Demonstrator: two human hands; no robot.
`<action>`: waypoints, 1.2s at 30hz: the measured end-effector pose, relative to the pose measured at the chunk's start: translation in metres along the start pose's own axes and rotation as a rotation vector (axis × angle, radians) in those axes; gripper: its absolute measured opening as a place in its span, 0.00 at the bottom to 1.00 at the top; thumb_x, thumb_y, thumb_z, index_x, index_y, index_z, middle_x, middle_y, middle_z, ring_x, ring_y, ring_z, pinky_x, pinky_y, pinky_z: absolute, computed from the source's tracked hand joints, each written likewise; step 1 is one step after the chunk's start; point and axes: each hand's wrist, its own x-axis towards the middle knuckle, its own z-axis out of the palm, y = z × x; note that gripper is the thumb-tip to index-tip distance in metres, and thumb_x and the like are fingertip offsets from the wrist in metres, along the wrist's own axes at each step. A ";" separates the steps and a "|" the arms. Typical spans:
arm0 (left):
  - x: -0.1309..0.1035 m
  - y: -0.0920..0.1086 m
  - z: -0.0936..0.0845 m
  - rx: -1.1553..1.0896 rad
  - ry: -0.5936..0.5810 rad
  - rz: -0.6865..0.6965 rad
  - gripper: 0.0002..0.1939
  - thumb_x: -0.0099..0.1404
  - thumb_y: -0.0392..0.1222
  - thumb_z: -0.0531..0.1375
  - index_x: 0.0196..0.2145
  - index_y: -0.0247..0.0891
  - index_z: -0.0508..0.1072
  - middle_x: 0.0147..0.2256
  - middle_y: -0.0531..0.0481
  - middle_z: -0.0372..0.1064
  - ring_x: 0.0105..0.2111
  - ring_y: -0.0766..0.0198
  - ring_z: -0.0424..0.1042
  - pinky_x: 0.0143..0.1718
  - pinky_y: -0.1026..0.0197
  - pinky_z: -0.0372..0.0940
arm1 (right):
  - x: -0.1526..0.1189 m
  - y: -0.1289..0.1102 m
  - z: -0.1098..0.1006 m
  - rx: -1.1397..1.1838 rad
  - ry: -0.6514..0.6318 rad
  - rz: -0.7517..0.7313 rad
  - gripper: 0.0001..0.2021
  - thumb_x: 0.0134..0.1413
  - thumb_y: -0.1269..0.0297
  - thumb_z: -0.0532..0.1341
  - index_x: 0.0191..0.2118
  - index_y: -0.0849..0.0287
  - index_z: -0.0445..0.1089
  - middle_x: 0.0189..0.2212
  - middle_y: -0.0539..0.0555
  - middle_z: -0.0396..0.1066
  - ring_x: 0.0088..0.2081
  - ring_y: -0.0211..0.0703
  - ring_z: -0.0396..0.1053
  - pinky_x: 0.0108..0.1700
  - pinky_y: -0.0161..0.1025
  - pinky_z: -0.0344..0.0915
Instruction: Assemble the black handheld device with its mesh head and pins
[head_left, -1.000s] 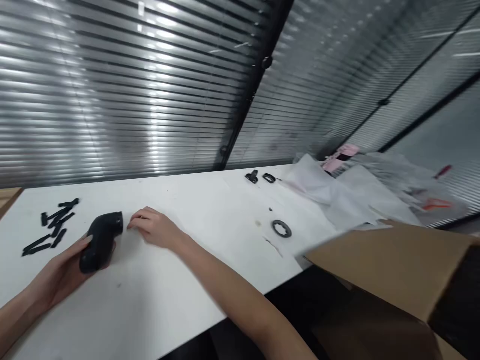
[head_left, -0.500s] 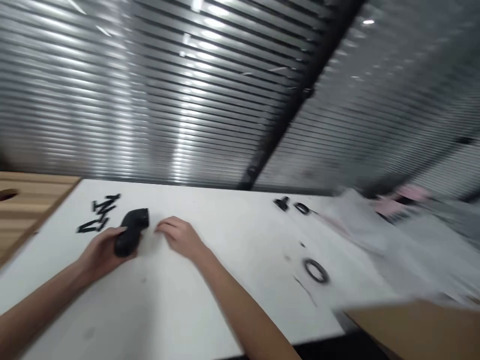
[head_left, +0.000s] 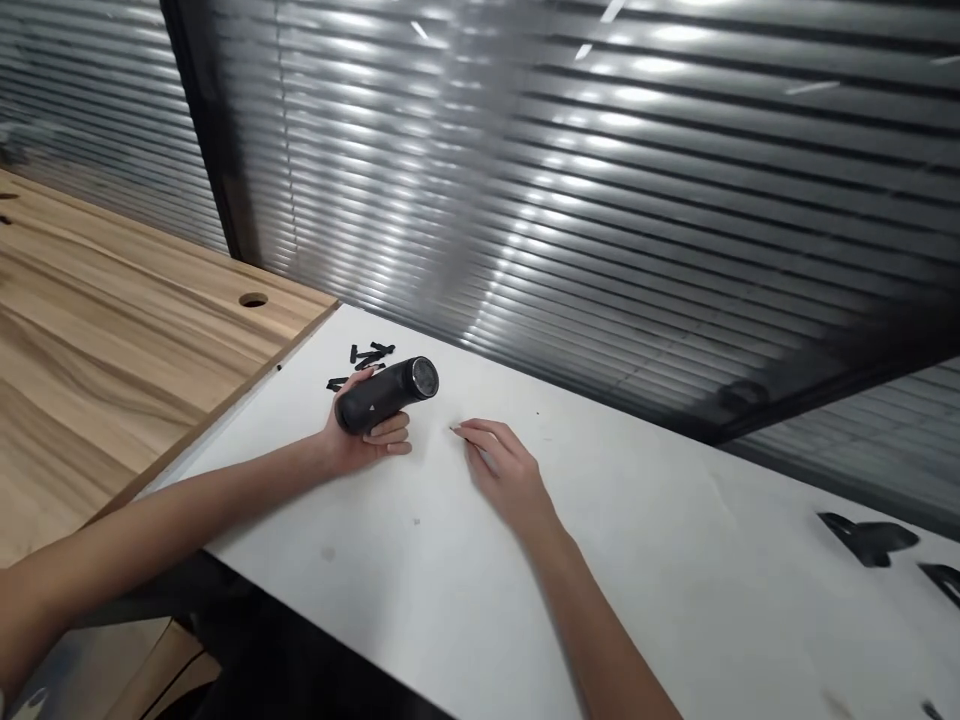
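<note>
My left hand (head_left: pixel 360 437) is wrapped round a black cylindrical device (head_left: pixel 382 396), held above the white table at a tilt. Its round, silver-rimmed end points up and to the right, and a small pale mark shows on its side. To the right of it, apart from the device, my right hand (head_left: pixel 504 468) has thumb and forefinger pinched together. A tiny dark tip shows at those fingertips, too small to name. Several short black strips (head_left: pixel 367 356) lie in a loose group on the table just behind my left hand.
The white table (head_left: pixel 465 600) adjoins a wooden tabletop (head_left: pixel 150 320) with a round hole (head_left: pixel 253 299) on the left. Slatted blinds behind glass (head_left: pixel 420 180) rise along the back edge. At the right lies a black bracket-like part (head_left: pixel 870 538), with another black piece (head_left: pixel 943 580) by the frame edge.
The view has swung left, bringing more wooden tabletop into sight. The device has turned in my left hand, so its round end now shows. My right hand stays apart from it, fingers pinched.
</note>
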 end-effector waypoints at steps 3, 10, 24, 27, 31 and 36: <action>0.000 0.000 0.000 0.060 -0.008 -0.011 0.36 0.72 0.69 0.46 0.22 0.36 0.67 0.13 0.55 0.50 0.14 0.71 0.45 0.24 0.64 0.57 | 0.000 0.000 0.001 0.016 0.029 -0.010 0.16 0.69 0.75 0.55 0.52 0.50 0.75 0.46 0.56 0.77 0.45 0.47 0.78 0.47 0.45 0.79; -0.001 -0.003 0.001 0.196 -0.053 0.010 0.36 0.73 0.68 0.47 0.23 0.36 0.72 0.12 0.52 0.53 0.13 0.69 0.48 0.23 0.63 0.55 | 0.000 -0.002 0.001 0.041 0.001 0.011 0.13 0.70 0.71 0.56 0.49 0.50 0.77 0.43 0.55 0.79 0.42 0.47 0.79 0.45 0.44 0.80; 0.001 -0.019 -0.004 0.476 0.086 0.268 0.31 0.54 0.55 0.77 0.51 0.43 0.73 0.40 0.49 0.75 0.39 0.58 0.76 0.39 0.59 0.71 | 0.019 -0.052 -0.003 0.961 -0.206 0.811 0.33 0.59 0.29 0.55 0.46 0.58 0.69 0.22 0.51 0.74 0.15 0.41 0.69 0.12 0.32 0.60; -0.001 -0.019 -0.003 0.726 -0.081 0.262 0.27 0.54 0.52 0.77 0.47 0.36 0.76 0.43 0.42 0.76 0.43 0.51 0.77 0.47 0.51 0.70 | 0.020 -0.050 -0.001 1.077 -0.316 0.842 0.38 0.58 0.25 0.49 0.47 0.60 0.68 0.19 0.51 0.73 0.13 0.40 0.67 0.10 0.30 0.52; -0.002 -0.026 -0.003 1.065 -0.186 0.519 0.28 0.55 0.41 0.76 0.52 0.40 0.74 0.54 0.39 0.74 0.54 0.47 0.74 0.56 0.47 0.67 | 0.017 -0.048 0.003 1.066 -0.169 0.829 0.34 0.55 0.26 0.56 0.45 0.57 0.67 0.14 0.43 0.62 0.11 0.36 0.58 0.11 0.31 0.50; -0.006 -0.036 -0.011 1.268 -0.254 0.715 0.35 0.58 0.39 0.74 0.61 0.49 0.69 0.62 0.38 0.66 0.62 0.47 0.68 0.57 0.52 0.68 | 0.015 -0.052 0.003 0.858 0.186 0.731 0.25 0.53 0.36 0.66 0.40 0.55 0.70 0.30 0.49 0.68 0.19 0.35 0.64 0.16 0.35 0.61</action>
